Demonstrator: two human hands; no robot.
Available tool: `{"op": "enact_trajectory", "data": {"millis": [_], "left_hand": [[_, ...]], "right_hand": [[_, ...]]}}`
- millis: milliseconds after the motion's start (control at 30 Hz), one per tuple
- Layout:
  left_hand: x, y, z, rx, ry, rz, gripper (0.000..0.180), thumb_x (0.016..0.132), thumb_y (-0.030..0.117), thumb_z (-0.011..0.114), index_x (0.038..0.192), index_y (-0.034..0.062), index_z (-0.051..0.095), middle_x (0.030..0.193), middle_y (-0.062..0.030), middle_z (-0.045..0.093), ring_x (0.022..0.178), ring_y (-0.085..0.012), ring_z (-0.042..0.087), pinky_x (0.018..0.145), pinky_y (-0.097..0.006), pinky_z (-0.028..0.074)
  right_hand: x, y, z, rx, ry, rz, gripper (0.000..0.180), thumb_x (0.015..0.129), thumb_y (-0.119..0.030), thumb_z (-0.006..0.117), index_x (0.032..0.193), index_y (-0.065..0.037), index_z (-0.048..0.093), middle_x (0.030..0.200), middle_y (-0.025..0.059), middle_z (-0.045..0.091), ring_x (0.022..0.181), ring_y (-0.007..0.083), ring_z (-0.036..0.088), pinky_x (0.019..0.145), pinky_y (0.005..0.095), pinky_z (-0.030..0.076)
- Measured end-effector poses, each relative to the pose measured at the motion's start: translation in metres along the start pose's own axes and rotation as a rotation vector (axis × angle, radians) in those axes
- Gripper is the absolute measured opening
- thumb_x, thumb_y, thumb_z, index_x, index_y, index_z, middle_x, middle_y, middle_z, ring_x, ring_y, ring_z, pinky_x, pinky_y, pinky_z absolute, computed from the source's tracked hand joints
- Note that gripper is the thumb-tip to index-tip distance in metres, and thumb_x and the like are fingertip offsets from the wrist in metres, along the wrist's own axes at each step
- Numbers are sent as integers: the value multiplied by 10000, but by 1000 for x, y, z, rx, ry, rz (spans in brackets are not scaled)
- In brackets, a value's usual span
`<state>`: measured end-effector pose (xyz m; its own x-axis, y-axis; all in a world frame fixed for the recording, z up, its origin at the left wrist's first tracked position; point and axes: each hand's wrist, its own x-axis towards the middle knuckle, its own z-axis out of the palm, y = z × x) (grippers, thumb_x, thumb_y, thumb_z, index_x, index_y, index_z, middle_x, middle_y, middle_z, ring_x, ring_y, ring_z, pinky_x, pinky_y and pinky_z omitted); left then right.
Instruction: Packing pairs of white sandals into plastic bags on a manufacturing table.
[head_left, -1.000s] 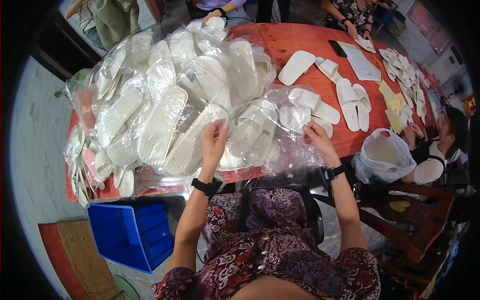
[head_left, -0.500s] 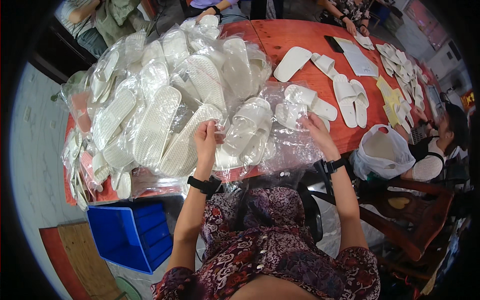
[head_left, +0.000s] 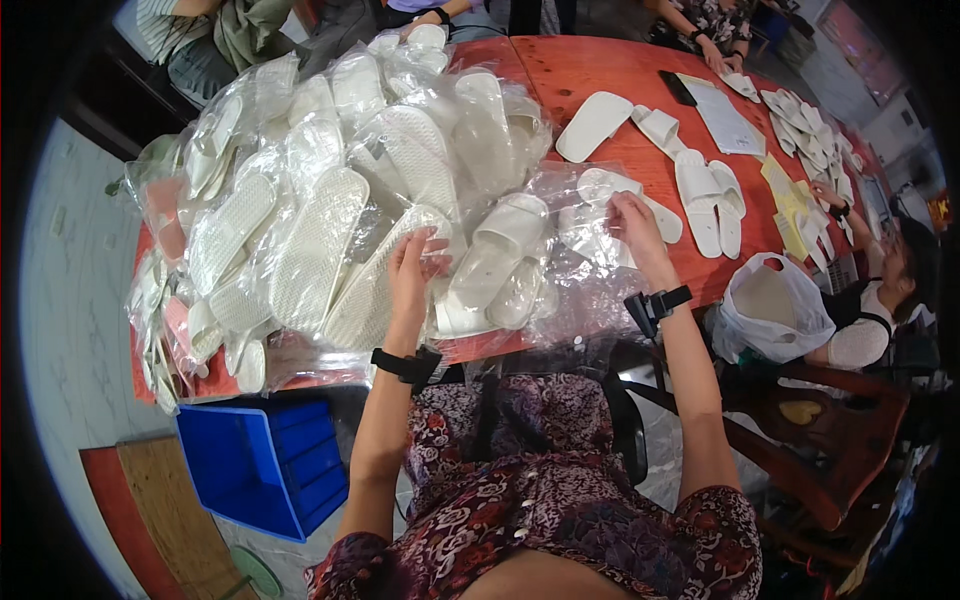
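Observation:
A pair of white slippers [head_left: 503, 245] lies in a clear plastic bag [head_left: 570, 300] on the table in front of me. To its left, my left hand [head_left: 412, 262] is open, fingers apart, over the textured sole of a bagged slipper [head_left: 375, 285]. My right hand [head_left: 638, 230] has its fingers bent together beside another white slipper pair [head_left: 600, 190] at the bag's right side. Whatever those fingers hold, if anything, is too fine to make out.
A large heap of bagged slippers [head_left: 320, 210] covers the table's left. Loose slippers [head_left: 710, 200], a clipboard [head_left: 725, 120] and a white carrier bag [head_left: 768, 310] are on the right. A blue crate [head_left: 260, 465] stands below left. Other people sit around the red table [head_left: 560, 65].
My left hand's fingers have spread from a pinch. My right hand has moved slightly up and to the right. The slippers in the bag before me stay nearly in place.

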<state>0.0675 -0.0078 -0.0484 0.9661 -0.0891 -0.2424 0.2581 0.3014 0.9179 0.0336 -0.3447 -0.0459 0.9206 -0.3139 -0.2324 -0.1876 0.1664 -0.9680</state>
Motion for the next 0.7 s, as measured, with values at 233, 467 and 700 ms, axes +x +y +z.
{"op": "enact_trajectory", "data": {"millis": [233, 467, 700], "left_hand": [[8, 6, 1, 187, 1, 120, 323, 969, 324, 482, 1085, 59, 626, 831, -43, 654, 600, -83, 586, 527, -212, 465], [11, 2, 1, 161, -6, 113, 310, 969, 320, 490, 1088, 65, 621, 836, -30, 643, 560, -69, 557, 499, -210, 461], [9, 7, 1, 145, 48, 95, 309, 976, 308, 474, 1080, 55, 617, 792, -24, 642, 492, -47, 486, 447, -196, 400]], "right_hand": [[-7, -14, 16, -75, 25, -26, 205, 924, -298, 553, 856, -110, 595, 756, -37, 550, 683, 63, 535, 645, 219, 449], [11, -4, 8, -90, -27, -25, 169, 907, -281, 581, 857, -124, 621, 757, -58, 550, 707, 57, 547, 654, 214, 444], [21, 1, 11, 45, -65, 60, 145, 896, -257, 597, 890, -112, 607, 793, -53, 546, 753, 61, 537, 685, 236, 446]]}}
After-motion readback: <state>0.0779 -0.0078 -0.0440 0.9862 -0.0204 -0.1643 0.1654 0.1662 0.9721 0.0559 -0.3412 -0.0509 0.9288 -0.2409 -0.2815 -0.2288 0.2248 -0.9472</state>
